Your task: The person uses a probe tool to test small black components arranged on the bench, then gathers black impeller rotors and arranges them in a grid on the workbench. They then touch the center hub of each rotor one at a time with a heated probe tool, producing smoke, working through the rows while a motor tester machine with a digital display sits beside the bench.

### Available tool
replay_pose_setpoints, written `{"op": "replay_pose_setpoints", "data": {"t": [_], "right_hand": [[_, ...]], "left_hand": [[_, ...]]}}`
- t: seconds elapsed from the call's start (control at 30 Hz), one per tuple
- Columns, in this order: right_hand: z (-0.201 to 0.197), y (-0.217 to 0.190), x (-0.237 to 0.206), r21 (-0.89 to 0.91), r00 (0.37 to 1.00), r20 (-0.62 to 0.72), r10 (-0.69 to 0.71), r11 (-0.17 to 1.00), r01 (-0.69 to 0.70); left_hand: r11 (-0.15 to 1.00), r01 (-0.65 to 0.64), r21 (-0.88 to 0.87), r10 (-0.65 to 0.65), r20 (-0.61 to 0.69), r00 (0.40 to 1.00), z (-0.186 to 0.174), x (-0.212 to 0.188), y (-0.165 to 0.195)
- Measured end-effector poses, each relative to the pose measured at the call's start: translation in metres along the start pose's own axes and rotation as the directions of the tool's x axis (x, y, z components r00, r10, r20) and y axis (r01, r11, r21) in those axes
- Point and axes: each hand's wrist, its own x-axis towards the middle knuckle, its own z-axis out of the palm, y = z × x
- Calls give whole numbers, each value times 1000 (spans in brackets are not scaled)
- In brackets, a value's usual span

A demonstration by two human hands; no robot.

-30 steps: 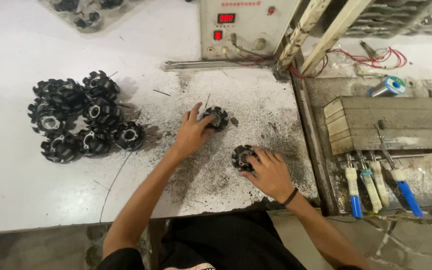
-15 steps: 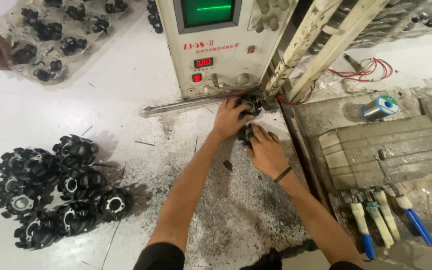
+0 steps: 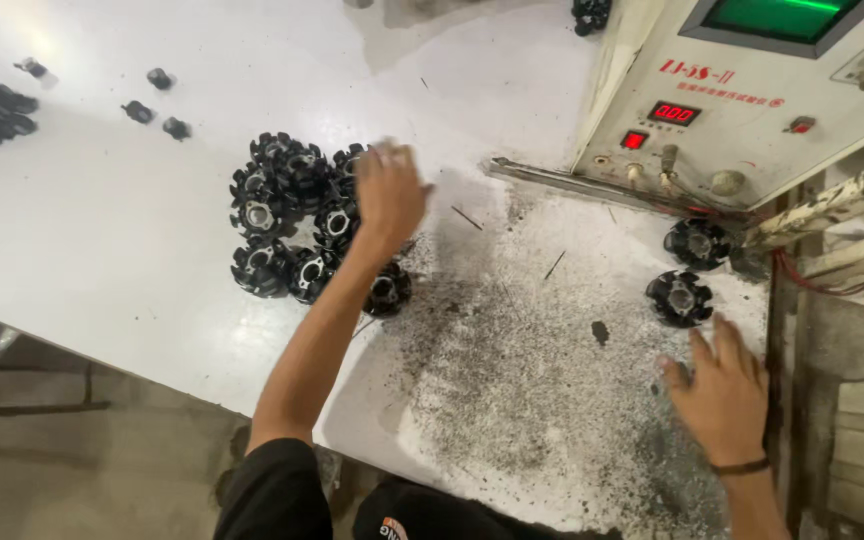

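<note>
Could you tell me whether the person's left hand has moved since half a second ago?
Yes. The left hand has left the front of the test machine and swung left across the table to the pile of black finned rotors.

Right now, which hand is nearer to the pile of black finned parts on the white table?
Left. The left hand is over the pile of black finned parts, at its right edge. The right hand is far off, near two separate parts beside the machine.

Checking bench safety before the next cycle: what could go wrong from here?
1. The left hand reaches into the pile of black finned parts; stacked loosely, they could be knocked apart.
2. The right hand rests on gritty dark debris, which might foul the two parts lying beside the tester.
3. Exposed wires lie nearby, a possible snag.
</note>
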Motion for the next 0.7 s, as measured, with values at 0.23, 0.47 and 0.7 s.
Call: {"op": "replay_pose_setpoints", "data": {"t": [0.23, 0.47, 0.7], "right_hand": [[18, 8, 34, -35, 998, 57, -9, 999, 11], [3, -11, 31, -39, 997, 75, -12, 999, 15], [-6, -2, 8, 1, 993, -42, -107, 994, 107]], "left_hand": [[983, 37, -180, -49, -62, 997, -17, -30, -28], [859, -376, -348, 403, 8, 915, -28, -77, 22], [251, -896, -365, 931, -164, 327, -17, -164, 181]]}}
